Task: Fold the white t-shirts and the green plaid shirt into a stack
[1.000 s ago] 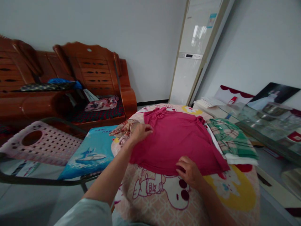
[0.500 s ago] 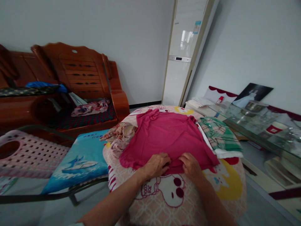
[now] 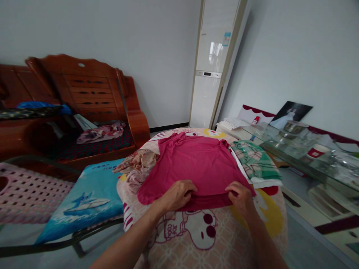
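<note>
A dark pink shirt point(image 3: 200, 160) lies spread over a round table draped with a patterned cloth point(image 3: 218, 239). My left hand point(image 3: 179, 193) pinches the shirt's near edge left of the middle. On the right, my right hand point(image 3: 241, 196) grips the same edge with thumb and fingers. Between the two hands the top layer is lifted and drawn taut, with a darker strip of the shirt showing below it. A crumpled floral cloth point(image 3: 141, 164) sits by the shirt's left side. Green plaid clothing point(image 3: 256, 160) lies at its right.
Left of the table is a chair with a blue whale cushion point(image 3: 86, 198). A wooden sofa point(image 3: 86, 101) stands behind it. To the right, a glass shelf point(image 3: 297, 153) holds bowls and a cup point(image 3: 318, 151). An upright white air conditioner point(image 3: 207, 86) fills the corner.
My hands have moved apart along the shirt's near edge, the right one further right. The top layer between them is now raised and straighter. The view has shifted slightly.
</note>
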Tool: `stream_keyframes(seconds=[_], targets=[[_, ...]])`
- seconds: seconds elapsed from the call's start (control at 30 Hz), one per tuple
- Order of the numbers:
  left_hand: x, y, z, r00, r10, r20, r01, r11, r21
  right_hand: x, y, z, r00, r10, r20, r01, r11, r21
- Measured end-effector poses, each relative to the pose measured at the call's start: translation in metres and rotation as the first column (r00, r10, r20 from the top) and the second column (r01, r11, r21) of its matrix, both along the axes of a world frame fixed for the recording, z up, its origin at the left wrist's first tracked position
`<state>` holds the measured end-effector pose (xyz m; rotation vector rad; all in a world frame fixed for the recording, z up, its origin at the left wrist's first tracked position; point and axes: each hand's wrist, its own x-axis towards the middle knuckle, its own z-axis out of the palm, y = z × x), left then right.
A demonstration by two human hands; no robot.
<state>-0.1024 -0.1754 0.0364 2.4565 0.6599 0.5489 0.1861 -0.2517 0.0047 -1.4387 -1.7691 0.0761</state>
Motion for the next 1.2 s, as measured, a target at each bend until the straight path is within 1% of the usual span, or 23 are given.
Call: stream_keyframes(seconds=[0.07, 0.13, 0.23, 0.33, 0.43, 0.5, 0.53, 0.57, 0.6, 0.63, 0.7, 0.77, 0.8, 0.83, 0.87, 0.9, 1.0, 1.1, 1.2], targets=[[-0.002, -0.002, 0.008, 0.999, -0.041, 0.008, 0.041, 0.999, -0.002, 0.002, -0.005, 0.007, 0.999, 0.048, -0.005, -0.048, 0.998, -0.044], [-0.002, -0.006, 0.008, 0.997, -0.075, -0.005, 0.075, 0.997, -0.003, 0.002, -0.010, 0.009, 0.996, 0.083, 0.009, -0.082, 0.991, -0.103], [-0.001, -0.010, -0.001, 0.992, -0.111, -0.067, 0.111, 0.994, -0.013, -0.001, -0.015, 0.003, 0.994, 0.079, 0.073, -0.064, 0.980, -0.186], [0.000, -0.014, -0.011, 0.985, -0.119, -0.126, 0.115, 0.993, -0.036, -0.004, -0.018, -0.004, 0.989, 0.064, 0.134, -0.028, 0.965, -0.260], [-0.003, -0.011, -0.010, 0.984, -0.114, -0.135, 0.103, 0.991, -0.084, -0.005, -0.018, -0.003, 0.984, 0.075, 0.163, -0.022, 0.953, -0.302], [-0.010, -0.002, -0.005, 0.992, -0.046, -0.119, 0.036, 0.996, -0.086, -0.005, -0.016, 0.002, 0.980, 0.062, 0.187, -0.003, 0.954, -0.300], [-0.015, 0.005, -0.003, 0.994, 0.028, -0.109, -0.035, 0.997, -0.066, -0.007, -0.014, 0.005, 0.981, 0.048, 0.189, 0.010, 0.957, -0.292], [-0.022, 0.013, 0.000, 0.987, 0.128, -0.097, -0.132, 0.991, -0.031, -0.009, -0.011, 0.008, 0.983, 0.037, 0.180, 0.016, 0.960, -0.281], [-0.030, 0.022, 0.003, 0.967, 0.241, -0.085, -0.241, 0.970, 0.013, -0.012, -0.007, 0.010, 0.986, 0.036, 0.161, 0.009, 0.963, -0.269], [-0.040, 0.031, 0.005, 0.930, 0.361, -0.072, -0.357, 0.932, 0.064, -0.017, -0.003, 0.012, 0.989, 0.050, 0.138, -0.013, 0.966, -0.259], [-0.061, 0.046, 0.009, 0.817, 0.572, -0.074, -0.556, 0.815, 0.164, -0.031, 0.009, 0.014, 0.989, 0.103, 0.101, -0.078, 0.970, -0.229], [-0.081, 0.054, 0.011, 0.670, 0.730, -0.134, -0.695, 0.680, 0.231, -0.051, 0.021, 0.014, 0.982, 0.168, 0.091, -0.147, 0.969, -0.200], [-0.090, 0.055, 0.012, 0.603, 0.776, -0.186, -0.735, 0.630, 0.249, -0.063, 0.028, 0.014, 0.975, 0.201, 0.091, -0.181, 0.965, -0.189], [-0.098, 0.055, 0.012, 0.548, 0.801, -0.242, -0.759, 0.598, 0.257, -0.074, 0.034, 0.013, 0.966, 0.239, 0.095, -0.219, 0.958, -0.186], [-0.104, 0.054, 0.012, 0.514, 0.805, -0.295, -0.769, 0.585, 0.257, -0.086, 0.040, 0.012, 0.954, 0.281, 0.102, -0.259, 0.948, -0.186], [-0.108, 0.051, 0.011, 0.498, 0.798, -0.339, -0.769, 0.587, 0.253, -0.097, 0.045, 0.010, 0.939, 0.324, 0.113, -0.300, 0.935, -0.191], [-0.111, 0.042, 0.008, 0.471, 0.790, -0.392, -0.767, 0.586, 0.261, -0.126, 0.055, 0.001, 0.895, 0.412, 0.170, -0.373, 0.901, -0.221], [-0.108, 0.036, 0.006, 0.445, 0.796, -0.410, -0.761, 0.577, 0.296, -0.142, 0.057, -0.012, 0.859, 0.436, 0.271, -0.371, 0.892, -0.260], [-0.107, 0.035, 0.005, 0.470, 0.770, -0.432, -0.735, 0.612, 0.292, -0.149, 0.056, -0.022, 0.834, 0.434, 0.341, -0.353, 0.894, -0.275]])
